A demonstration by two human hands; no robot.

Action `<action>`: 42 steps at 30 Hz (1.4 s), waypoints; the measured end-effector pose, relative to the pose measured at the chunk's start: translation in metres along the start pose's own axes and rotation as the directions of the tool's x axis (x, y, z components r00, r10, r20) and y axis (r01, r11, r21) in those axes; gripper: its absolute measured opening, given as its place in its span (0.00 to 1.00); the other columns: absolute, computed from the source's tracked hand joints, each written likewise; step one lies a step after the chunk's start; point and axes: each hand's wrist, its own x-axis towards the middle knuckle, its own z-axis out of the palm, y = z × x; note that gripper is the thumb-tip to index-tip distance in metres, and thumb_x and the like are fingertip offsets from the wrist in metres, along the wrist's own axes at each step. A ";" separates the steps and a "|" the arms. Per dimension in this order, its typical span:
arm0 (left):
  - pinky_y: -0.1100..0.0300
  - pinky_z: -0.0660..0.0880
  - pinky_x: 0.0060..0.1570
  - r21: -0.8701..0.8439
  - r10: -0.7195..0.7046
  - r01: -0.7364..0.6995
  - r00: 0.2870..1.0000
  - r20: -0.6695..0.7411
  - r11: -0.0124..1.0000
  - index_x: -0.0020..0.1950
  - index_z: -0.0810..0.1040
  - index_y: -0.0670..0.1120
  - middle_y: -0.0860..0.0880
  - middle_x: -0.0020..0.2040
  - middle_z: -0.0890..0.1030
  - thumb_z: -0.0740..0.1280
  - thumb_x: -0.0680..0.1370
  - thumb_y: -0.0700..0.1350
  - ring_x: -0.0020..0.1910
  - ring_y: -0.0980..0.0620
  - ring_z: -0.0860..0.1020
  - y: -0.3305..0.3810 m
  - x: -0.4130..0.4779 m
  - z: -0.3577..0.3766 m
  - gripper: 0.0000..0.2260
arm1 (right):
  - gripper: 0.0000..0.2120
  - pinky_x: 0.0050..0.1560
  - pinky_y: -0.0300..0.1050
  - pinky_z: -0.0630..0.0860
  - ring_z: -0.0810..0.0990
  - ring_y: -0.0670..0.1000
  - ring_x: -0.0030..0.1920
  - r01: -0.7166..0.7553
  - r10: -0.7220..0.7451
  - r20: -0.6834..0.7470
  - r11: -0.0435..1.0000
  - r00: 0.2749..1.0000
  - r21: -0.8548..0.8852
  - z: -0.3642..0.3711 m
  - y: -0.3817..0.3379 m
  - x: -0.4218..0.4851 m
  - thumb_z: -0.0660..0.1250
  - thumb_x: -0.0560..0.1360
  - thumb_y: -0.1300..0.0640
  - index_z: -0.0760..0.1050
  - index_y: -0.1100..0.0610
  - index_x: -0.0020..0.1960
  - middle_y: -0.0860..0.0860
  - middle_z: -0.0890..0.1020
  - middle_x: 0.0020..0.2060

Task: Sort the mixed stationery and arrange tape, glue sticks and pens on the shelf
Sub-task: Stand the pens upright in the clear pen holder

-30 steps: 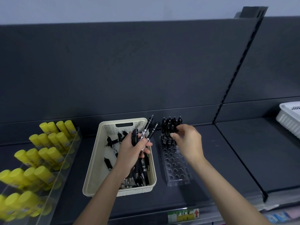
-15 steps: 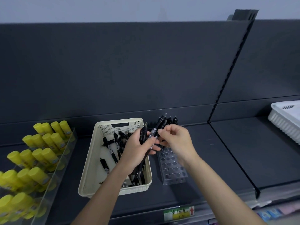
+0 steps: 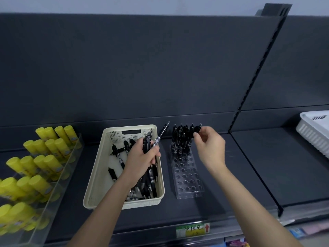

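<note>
A cream basket (image 3: 99, 168) on the dark shelf holds several loose black pens (image 3: 149, 182). My left hand (image 3: 140, 163) hovers over it, shut on a bunch of black pens (image 3: 158, 138) that point up and right. To the right stands a clear pen rack (image 3: 187, 175) with rows of holes; several black pens (image 3: 181, 139) stand in its far rows. My right hand (image 3: 210, 147) pinches the top of one black pen (image 3: 197, 130) at the rack's far right corner.
A clear bin (image 3: 53, 186) at the left holds rows of yellow glue sticks (image 3: 44, 157). A white basket (image 3: 315, 132) sits on the right shelf section beyond the upright divider (image 3: 256, 72). A price label (image 3: 193, 229) marks the shelf's front edge.
My right hand took a pen from the bunch in my left hand and carried it right, to the rack's far right corner. My left hand stayed over the basket.
</note>
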 end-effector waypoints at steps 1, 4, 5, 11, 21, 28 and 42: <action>0.63 0.69 0.31 0.011 0.011 -0.011 1.000 -0.001 1.000 0.46 0.73 0.47 0.44 0.39 0.83 0.64 0.79 0.41 0.31 0.53 0.74 0.000 0.000 0.000 0.03 | 0.04 0.44 0.35 0.72 0.77 0.46 0.40 0.009 -0.008 0.018 1.000 1.000 -0.018 0.002 0.002 0.000 0.65 0.77 0.60 0.77 0.59 0.49 0.48 0.79 0.39; 0.61 0.68 0.32 0.018 0.004 -0.004 1.000 0.005 1.000 0.45 0.72 0.48 0.45 0.40 0.84 0.63 0.79 0.41 0.31 0.54 0.75 -0.002 -0.001 0.000 0.04 | 0.05 0.45 0.40 0.74 0.78 0.50 0.42 0.039 -0.033 0.078 0.996 0.996 -0.077 0.008 0.007 0.000 0.65 0.77 0.60 0.78 0.61 0.49 0.52 0.81 0.41; 0.62 0.68 0.31 0.014 -0.004 0.004 1.000 0.004 1.000 0.46 0.72 0.47 0.46 0.40 0.84 0.64 0.78 0.41 0.31 0.54 0.75 -0.002 -0.001 0.000 0.03 | 0.05 0.45 0.42 0.75 0.79 0.51 0.42 0.046 -0.036 0.094 0.994 0.995 -0.100 0.010 0.010 0.000 0.65 0.77 0.60 0.78 0.61 0.48 0.52 0.81 0.40; 0.62 0.68 0.33 0.054 -0.006 0.008 0.999 -0.035 0.999 0.49 0.72 0.42 0.48 0.29 0.73 0.65 0.78 0.43 0.27 0.56 0.70 -0.005 -0.003 -0.001 0.05 | 0.07 0.39 0.50 0.75 0.77 0.56 0.38 0.098 -0.064 0.175 0.976 0.982 -0.195 0.019 0.020 -0.004 0.65 0.76 0.62 0.73 0.64 0.41 0.55 0.78 0.36; 0.65 0.70 0.29 0.021 0.018 -0.018 1.000 0.009 1.000 0.49 0.72 0.42 0.47 0.30 0.76 0.65 0.78 0.42 0.25 0.59 0.72 0.004 -0.007 -0.001 0.04 | 0.05 0.43 0.38 0.74 0.77 0.47 0.41 0.072 -0.064 0.076 0.991 0.995 -0.111 0.013 0.014 -0.013 0.68 0.75 0.58 0.77 0.59 0.49 0.50 0.79 0.42; 0.58 0.74 0.32 0.017 0.064 -0.068 0.983 0.174 0.998 0.49 0.72 0.46 0.46 0.36 0.79 0.66 0.78 0.42 0.31 0.50 0.77 0.011 -0.004 0.011 0.03 | 0.07 0.37 0.39 0.77 0.79 0.47 0.37 -0.212 0.073 0.375 0.915 0.924 0.345 0.011 -0.022 -0.017 0.70 0.74 0.59 0.76 0.57 0.38 0.52 0.80 0.34; 0.58 0.66 0.32 0.131 -0.160 0.141 0.976 0.147 0.981 0.47 0.66 0.43 0.48 0.32 0.69 0.64 0.79 0.49 0.28 0.51 0.65 -0.001 -0.002 0.004 0.11 | 0.10 0.43 0.48 0.78 0.82 0.55 0.39 -0.124 0.123 0.011 0.985 0.992 0.123 -0.017 0.003 0.008 0.68 0.75 0.57 0.72 0.58 0.37 0.52 0.81 0.34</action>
